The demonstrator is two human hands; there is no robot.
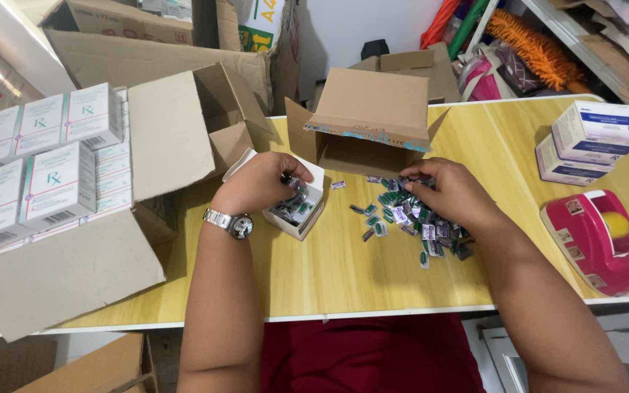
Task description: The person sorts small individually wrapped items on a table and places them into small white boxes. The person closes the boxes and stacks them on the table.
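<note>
My left hand (260, 182), with a silver watch on the wrist, rests over a small open white box (298, 212) that holds several small foil packets, fingers pinched on something dark at the box's mouth. My right hand (451, 191) lies on a loose pile of small green and purple foil packets (409, 218) spread on the yellow table (329, 269), its fingertips closed around a few of them.
A small open brown carton (369, 120) stands just behind the pile. A large open carton (52, 175) at the left is packed with white medicine boxes. Two white boxes (584, 142) and a red tape dispenser (598, 240) sit at the right. More cartons and shelves lie behind.
</note>
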